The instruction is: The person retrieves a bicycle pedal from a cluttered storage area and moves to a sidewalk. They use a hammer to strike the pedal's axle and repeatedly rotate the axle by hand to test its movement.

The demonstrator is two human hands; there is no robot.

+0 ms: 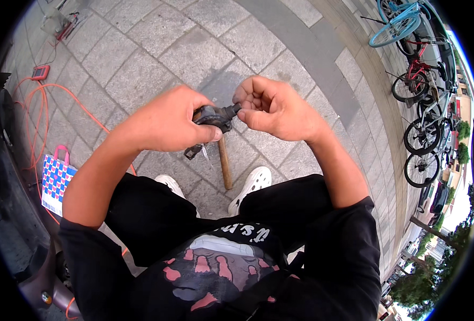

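My left hand [175,119] is closed round a dark, greasy metal part [214,119], holding it above the paving between my knees. From its right side sticks out a short cylindrical stub [231,110]. My right hand [274,109] is closed, its thumb and fingers pinched at the tip of that stub. Below the part shows a wooden handle [224,163], slanting down toward my shoes; its upper end is hidden behind the part. A smaller dark piece [193,152] hangs under my left hand, and I cannot tell whether it belongs to the same part.
At the left, an orange cable [45,107] loops over the paving near a small red device [40,73]. A checked bag [56,179] with a pink handle stands beside a dark vehicle [23,235]. Several parked bicycles [422,134] line the far right.
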